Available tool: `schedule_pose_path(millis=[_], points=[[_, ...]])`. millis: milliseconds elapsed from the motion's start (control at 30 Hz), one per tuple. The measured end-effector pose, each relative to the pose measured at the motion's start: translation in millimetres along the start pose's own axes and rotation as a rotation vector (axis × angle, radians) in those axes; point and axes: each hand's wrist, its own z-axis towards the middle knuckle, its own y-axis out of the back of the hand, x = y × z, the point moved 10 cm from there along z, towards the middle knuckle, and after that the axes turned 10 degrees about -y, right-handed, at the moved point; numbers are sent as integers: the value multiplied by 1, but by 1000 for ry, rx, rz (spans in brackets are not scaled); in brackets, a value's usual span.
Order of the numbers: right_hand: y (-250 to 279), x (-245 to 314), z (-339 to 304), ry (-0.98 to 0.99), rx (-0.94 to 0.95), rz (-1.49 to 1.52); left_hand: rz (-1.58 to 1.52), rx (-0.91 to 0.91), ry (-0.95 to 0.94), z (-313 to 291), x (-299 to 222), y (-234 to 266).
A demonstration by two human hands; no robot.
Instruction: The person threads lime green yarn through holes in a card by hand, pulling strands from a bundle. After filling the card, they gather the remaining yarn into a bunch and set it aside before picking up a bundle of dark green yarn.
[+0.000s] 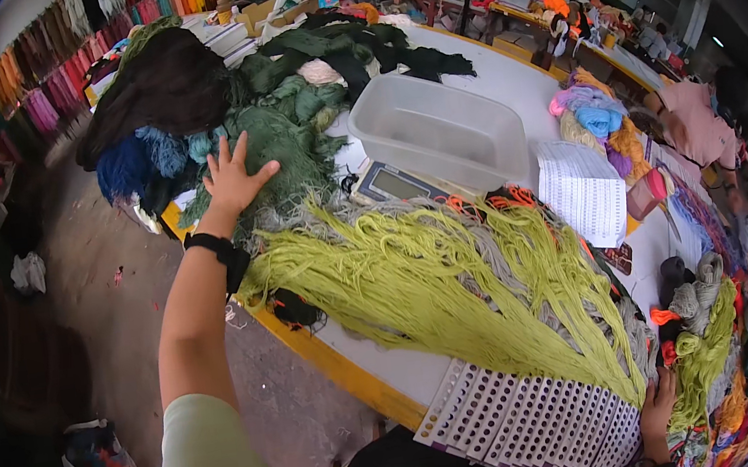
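Note:
My left hand is spread wide over a heap of dark green yarn, its palm facing down. Whether it touches the strands I cannot tell. Long lime-green yarn is fanned across the table in front of me, over grey strands with orange bits. Its strands draw together toward the lower right. Beside that narrow end is my right hand, fingers pointing away from me. Its grip is partly hidden. Under the lime-green strands lie white cards with rows of dark round spots.
A clear plastic tub stands on a digital scale behind the yarn. A printed sheet lies to its right. Brown-black yarn and blue yarn hang at the left edge. Mixed skeins crowd the right. The table's yellow edge curves nearby.

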Motion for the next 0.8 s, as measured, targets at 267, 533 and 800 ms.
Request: schedule_pose_path(millis=[267, 533, 800], points=[[-9, -21, -3, -58, -16, -57, 86, 273, 37, 3, 8, -46], [-16, -27, 1, -94, -21, -28, 70, 213, -139, -80, -1, -6], [-11, -23, -4, -35, -49, -44, 40, 139, -211, -143, -24, 26]])
